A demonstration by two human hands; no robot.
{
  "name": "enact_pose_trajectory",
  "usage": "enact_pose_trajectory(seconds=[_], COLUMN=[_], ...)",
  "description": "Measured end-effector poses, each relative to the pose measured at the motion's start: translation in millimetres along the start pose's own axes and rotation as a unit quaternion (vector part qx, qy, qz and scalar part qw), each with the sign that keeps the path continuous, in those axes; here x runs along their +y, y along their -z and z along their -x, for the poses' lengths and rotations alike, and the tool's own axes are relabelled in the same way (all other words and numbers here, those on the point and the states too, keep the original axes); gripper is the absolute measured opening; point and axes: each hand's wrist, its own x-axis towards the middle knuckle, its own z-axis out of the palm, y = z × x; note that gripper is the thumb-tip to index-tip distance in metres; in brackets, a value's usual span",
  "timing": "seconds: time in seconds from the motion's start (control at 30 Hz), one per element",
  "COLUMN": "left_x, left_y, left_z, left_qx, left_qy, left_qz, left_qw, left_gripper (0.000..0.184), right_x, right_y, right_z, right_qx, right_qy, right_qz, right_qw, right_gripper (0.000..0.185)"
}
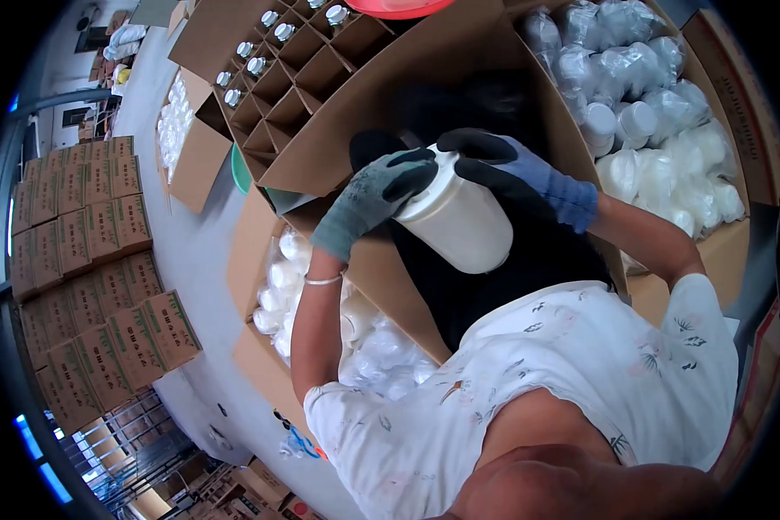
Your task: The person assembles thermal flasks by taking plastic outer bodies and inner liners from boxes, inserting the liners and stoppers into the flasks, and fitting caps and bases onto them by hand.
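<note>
A white plastic jar [466, 227] is tilted in front of my dark trousers, its lidded end up and to the left. My left hand [374, 192], in a grey-green glove with dark fingertips, grips the lid [426, 192] from the left. From the other side, my right hand [520, 173], in a blue glove with dark fingers, holds the jar near its lid. Both thumbs lie close to the lid's edge. Gloves hide part of the lid.
A divided carton [316, 130] ahead holds several silver-capped bottles. Open boxes of plastic-wrapped white containers stand at right [667, 160] and lower left [381, 351]. A red basin [399, 7] sits at the top edge. Stacked cartons [82, 204] are at far left.
</note>
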Motion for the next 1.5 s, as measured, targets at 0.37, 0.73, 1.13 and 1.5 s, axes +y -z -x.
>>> enact_pose_trajectory(seconds=[0.37,0.73,1.13,1.5], left_x=[53,29,83,43], left_y=[23,11,-83,-78], left_z=[-5,-6,21,17], left_qx=[-0.111,0.048,0.336,0.41], left_qy=[-0.091,0.323,0.206,0.142], left_qz=[-0.234,0.089,0.161,0.283], left_qw=[0.962,0.941,0.905,0.855], left_gripper=[0.015,0.032,0.058,0.04], right_x=[15,25,28,18], right_y=[-12,-4,2,19], right_z=[-28,-63,-108,-117], right_qx=[-0.074,-0.092,-0.206,-0.142], right_qy=[0.079,0.044,0.05,0.039], right_qz=[0.031,0.052,0.205,0.341], right_qw=[0.994,0.993,0.956,0.929], right_gripper=[0.044,0.028,0.046,0.032])
